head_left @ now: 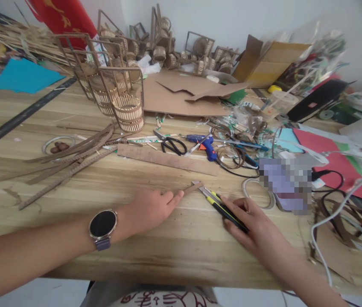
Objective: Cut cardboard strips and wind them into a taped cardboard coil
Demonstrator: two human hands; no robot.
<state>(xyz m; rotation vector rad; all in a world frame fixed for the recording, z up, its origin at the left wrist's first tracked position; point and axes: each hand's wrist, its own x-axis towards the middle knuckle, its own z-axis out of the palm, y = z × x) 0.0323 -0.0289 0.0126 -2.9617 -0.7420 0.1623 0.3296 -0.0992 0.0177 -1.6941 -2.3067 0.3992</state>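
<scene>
My left hand (150, 209) lies flat on the table (72, 179), fingers pressed together, pinning a thin cardboard strip (194, 187). My right hand (251, 221) grips the yellow-and-black utility knife (221, 205), fingers wrapped round its handle, blade tip at the strip's end, touching it I think, though it's small here. Scissors (171, 144) and a blue glue gun (205, 145) lie farther back.
</scene>
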